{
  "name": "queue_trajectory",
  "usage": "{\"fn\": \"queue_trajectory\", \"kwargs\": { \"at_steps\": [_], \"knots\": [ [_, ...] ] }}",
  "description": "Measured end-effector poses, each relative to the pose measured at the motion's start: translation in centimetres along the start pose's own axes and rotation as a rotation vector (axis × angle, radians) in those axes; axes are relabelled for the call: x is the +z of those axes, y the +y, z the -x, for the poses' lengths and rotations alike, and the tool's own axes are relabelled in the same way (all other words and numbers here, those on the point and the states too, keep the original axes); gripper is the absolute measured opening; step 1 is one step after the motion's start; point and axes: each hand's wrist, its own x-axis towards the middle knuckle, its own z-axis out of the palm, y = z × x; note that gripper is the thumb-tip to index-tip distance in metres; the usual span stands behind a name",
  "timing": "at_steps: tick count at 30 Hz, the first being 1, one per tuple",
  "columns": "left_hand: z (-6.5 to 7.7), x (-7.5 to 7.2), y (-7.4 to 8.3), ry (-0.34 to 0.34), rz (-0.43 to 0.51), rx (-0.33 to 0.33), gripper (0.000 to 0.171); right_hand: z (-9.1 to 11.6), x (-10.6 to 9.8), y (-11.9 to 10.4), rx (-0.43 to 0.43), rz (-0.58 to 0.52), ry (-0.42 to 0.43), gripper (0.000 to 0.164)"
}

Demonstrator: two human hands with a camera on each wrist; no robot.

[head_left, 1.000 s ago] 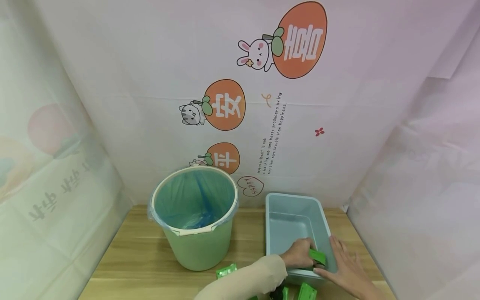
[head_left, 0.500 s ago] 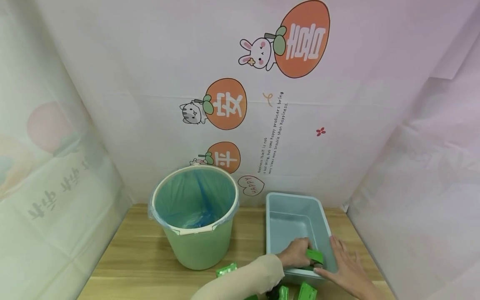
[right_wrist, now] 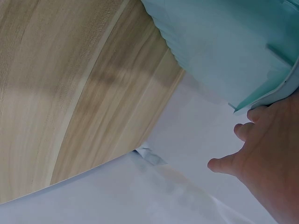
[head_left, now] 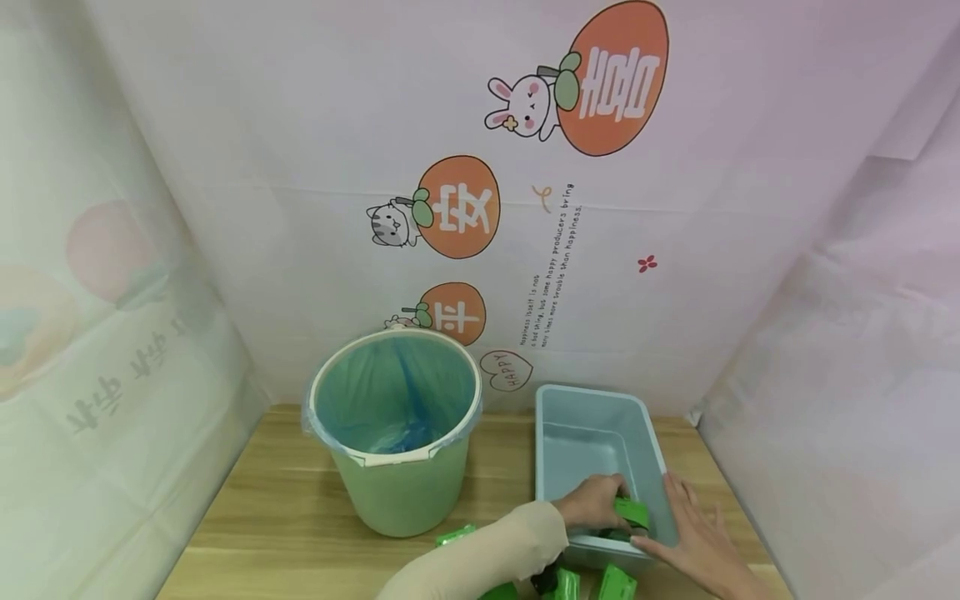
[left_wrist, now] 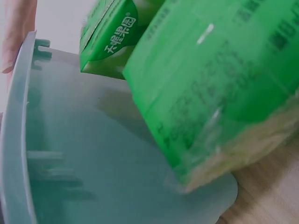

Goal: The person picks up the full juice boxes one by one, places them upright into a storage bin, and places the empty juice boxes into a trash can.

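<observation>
Inside the near end of the pale blue bin (head_left: 566,452), my left hand (head_left: 596,502) grips a small green carton (head_left: 632,512) with curled fingers. Part of that carton is hidden by the fingers and the wall. At the near right corner my right hand (head_left: 697,533) rests on the rim with fingers spread along the right side and thumb on the front edge. In the right wrist view the right hand (right_wrist: 266,149) touches the bin's rim (right_wrist: 280,93). Large green cartons (left_wrist: 210,84) with printed lettering stand beside the bin wall in the left wrist view; the left hand is out of that picture.
A green bucket (head_left: 401,492) lined with a blue plastic bag stands left of the bin. Several green cartons (head_left: 617,583) and a black object (head_left: 546,577) lie at the near edge of the wooden table (head_left: 247,517). White printed sheets enclose the back and sides.
My left hand and the green carton have shifted slightly left within the bin. The right hand stays on the rim. The head view has turned a little.
</observation>
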Motion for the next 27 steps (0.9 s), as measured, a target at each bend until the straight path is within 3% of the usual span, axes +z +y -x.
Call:
{"fn": "queue_trajectory", "kwargs": {
  "at_steps": [8, 17, 22, 27],
  "knots": [
    [0.9, -2.4, 0.4, -0.023, 0.086, -0.023, 0.057, 0.1, -0.2, 0.2, 0.0, 0.016, 0.003, 0.122],
    [2.1, -4.5, -0.4, 0.034, 0.026, 0.066, 0.063, 0.0, 0.0, 0.0, -0.006, 0.025, 0.006, 0.123],
    [2.7, -6.6, -0.2, 0.079, 0.03, 0.092, 0.064, -0.3, -0.1, 0.1, 0.001, 0.033, 0.0, 0.122],
    [4.4, -8.9, 0.3, 0.104, 0.071, 0.138, 0.062, -0.4, -0.1, 0.1, 0.01, 0.035, -0.015, 0.122]
  ]
}}
